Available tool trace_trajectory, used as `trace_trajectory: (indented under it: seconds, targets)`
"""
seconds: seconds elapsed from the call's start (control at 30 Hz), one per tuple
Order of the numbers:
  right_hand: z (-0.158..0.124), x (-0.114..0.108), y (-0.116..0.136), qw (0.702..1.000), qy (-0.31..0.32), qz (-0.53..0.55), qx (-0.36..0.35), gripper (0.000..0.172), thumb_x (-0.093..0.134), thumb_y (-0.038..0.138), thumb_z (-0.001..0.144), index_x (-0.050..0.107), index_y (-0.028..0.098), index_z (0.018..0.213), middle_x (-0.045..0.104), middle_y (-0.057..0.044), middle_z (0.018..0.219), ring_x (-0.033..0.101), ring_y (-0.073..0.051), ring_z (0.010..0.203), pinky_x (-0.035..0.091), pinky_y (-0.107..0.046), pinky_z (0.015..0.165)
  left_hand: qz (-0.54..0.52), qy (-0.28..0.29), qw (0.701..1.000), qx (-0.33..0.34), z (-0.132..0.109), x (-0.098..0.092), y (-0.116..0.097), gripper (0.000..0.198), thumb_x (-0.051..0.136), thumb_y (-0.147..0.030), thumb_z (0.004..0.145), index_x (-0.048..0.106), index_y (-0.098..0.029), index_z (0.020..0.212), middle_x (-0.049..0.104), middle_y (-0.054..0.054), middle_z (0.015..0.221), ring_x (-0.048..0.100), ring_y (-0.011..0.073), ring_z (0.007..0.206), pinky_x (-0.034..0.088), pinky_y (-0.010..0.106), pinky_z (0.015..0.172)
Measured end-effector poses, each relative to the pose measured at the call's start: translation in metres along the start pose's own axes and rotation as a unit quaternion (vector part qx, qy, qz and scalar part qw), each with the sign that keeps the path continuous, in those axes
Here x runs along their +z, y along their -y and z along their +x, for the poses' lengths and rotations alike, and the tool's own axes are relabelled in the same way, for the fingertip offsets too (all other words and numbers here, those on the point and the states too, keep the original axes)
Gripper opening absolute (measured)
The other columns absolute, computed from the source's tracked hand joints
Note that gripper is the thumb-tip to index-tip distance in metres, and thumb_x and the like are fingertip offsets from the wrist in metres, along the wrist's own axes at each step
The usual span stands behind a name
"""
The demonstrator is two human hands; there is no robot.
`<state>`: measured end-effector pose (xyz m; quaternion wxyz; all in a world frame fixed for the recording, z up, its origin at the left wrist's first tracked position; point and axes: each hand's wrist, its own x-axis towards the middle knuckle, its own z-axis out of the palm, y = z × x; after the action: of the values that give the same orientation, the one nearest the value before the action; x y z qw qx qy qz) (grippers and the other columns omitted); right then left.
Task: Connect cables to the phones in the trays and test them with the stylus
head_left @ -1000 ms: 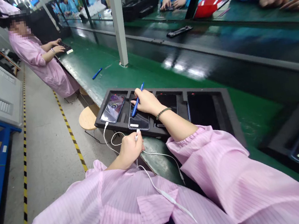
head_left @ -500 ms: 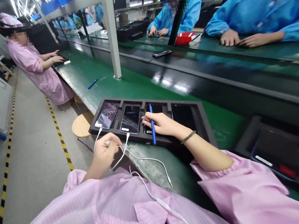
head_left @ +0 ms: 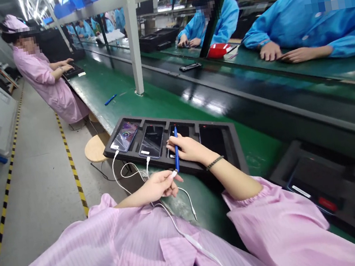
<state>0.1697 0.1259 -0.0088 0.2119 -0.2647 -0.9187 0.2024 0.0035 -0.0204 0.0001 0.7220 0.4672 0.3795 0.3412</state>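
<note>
A black tray (head_left: pixel 233 151) with slots lies on the green bench and holds several phones. The leftmost phone (head_left: pixel 124 136) has a lit screen and a white cable plugged in; the second phone (head_left: pixel 152 141) also has a cable in its near end. My right hand (head_left: pixel 188 148) rests on the third phone and is closed round a blue pen (head_left: pixel 176 151). My left hand (head_left: pixel 159 187) hovers just before the tray's near edge, pinching the plug of another white cable (head_left: pixel 177 222) that trails down over my lap.
Another black tray (head_left: pixel 339 189) with phones sits to the right. A dark conveyor belt (head_left: pixel 256 81) runs behind the bench, with a white post (head_left: pixel 132 37) and a blue pen (head_left: pixel 110 100). A person in pink works at the far left; people in blue sit opposite. A stool (head_left: pixel 95 149) stands below.
My left hand has let go of the cable plugged into the second phone and now pinches another plug nearer the third phone. My right hand shifted from the second phone to the third.
</note>
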Motion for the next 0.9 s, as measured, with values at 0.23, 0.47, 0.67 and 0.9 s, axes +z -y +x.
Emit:
trace_trajectory:
  seconds: [0.23,0.47,0.67,0.9]
  targets:
    - [0.026,-0.003,0.003,1.0,-0.017,0.012,-0.023,0.027,0.039,0.038,0.094,0.031,0.025,0.072,0.045,-0.002,0.068,0.046,-0.022,0.074,0.042,-0.044,0.09,0.081,-0.036,0.996,-0.026,0.012,0.007,0.011,0.042,0.047,-0.061,0.09,0.043,-0.02,0.086,0.064,-0.002,0.058,0.051,0.0081,0.035,0.029,0.017,0.036]
    - [0.044,-0.021,0.014,0.998,0.014,0.048,0.025,0.028,0.037,0.045,0.095,0.033,0.024,0.077,0.047,0.002,0.065,0.043,-0.015,0.061,0.037,-0.029,0.062,0.111,-0.051,0.992,-0.032,0.011,0.013,0.007,0.033,0.045,-0.053,0.094,0.04,-0.021,0.086,0.064,-0.003,0.056,0.055,0.0098,0.036,0.035,0.016,0.034]
    - [0.036,-0.016,0.019,0.996,-0.017,0.074,0.056,0.025,0.045,0.047,0.09,0.033,0.025,0.084,0.052,0.002,0.068,0.048,-0.016,0.059,0.041,-0.031,0.062,0.093,-0.049,0.993,-0.06,0.016,0.012,0.011,0.034,0.046,-0.052,0.095,0.04,-0.021,0.083,0.063,-0.003,0.052,0.056,0.0111,0.034,0.036,0.016,0.033]
    - [0.018,-0.014,-0.045,0.979,-0.15,0.009,0.135,0.024,0.049,0.042,0.088,0.03,0.026,0.085,0.066,-0.016,0.108,0.062,-0.03,0.104,0.05,-0.049,0.09,0.112,-0.105,0.985,-0.078,0.021,0.015,0.006,0.021,0.036,-0.033,0.101,0.039,-0.021,0.083,0.061,-0.005,0.049,0.055,0.0109,0.032,0.038,0.015,0.032]
